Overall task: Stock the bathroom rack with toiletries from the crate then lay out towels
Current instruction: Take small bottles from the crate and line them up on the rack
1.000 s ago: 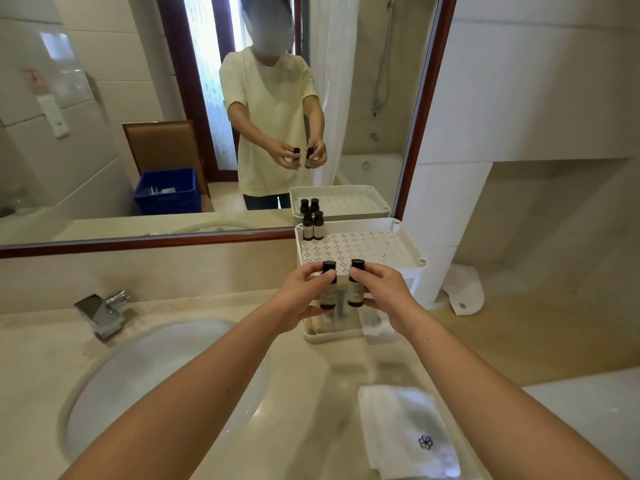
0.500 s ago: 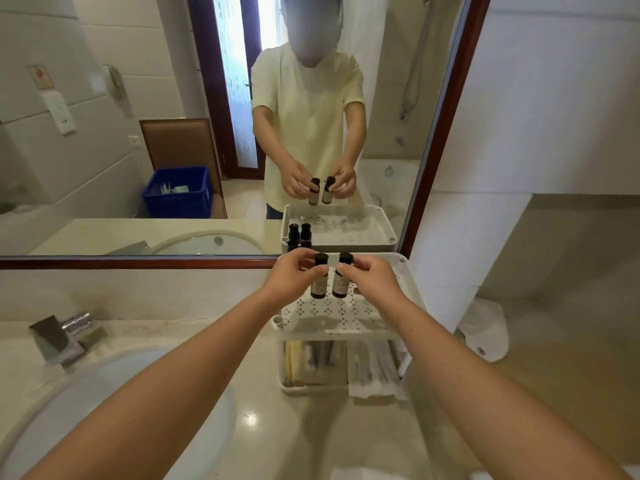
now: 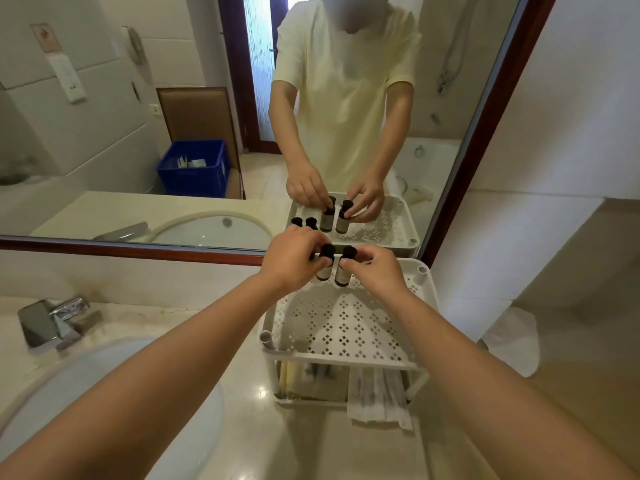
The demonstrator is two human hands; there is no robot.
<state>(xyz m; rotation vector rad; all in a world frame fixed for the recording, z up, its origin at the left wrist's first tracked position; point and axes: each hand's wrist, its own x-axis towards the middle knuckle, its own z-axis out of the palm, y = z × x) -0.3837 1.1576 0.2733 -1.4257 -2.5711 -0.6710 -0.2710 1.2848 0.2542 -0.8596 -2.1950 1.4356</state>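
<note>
A white two-tier rack [image 3: 341, 329] stands on the marble counter against the mirror. My left hand [image 3: 291, 263] grips a small black-capped bottle [image 3: 325, 268] at the back of the rack's top shelf. Beside it, my right hand [image 3: 375, 271] grips a second small bottle [image 3: 343, 274]. Both bottles are upright, close together, low over the perforated shelf; whether they touch it is hidden. Two more bottles behind my left hand show only in the mirror [image 3: 304, 221]. The lower shelf holds packaged toiletries [image 3: 377, 389]. The blue crate [image 3: 194, 169] appears only as a reflection.
A sink basin [image 3: 114, 403] and chrome tap [image 3: 52, 322] lie left of the rack. A white cloth [image 3: 512, 336] sits on the ledge at right. The mirror's dark wooden frame [image 3: 131, 249] runs just behind the rack. The mirror reflects a person in a pale yellow shirt.
Both hands have carried the two bottles forward and down, from in front of the rack to the back of its top shelf. The view has come closer to the rack.
</note>
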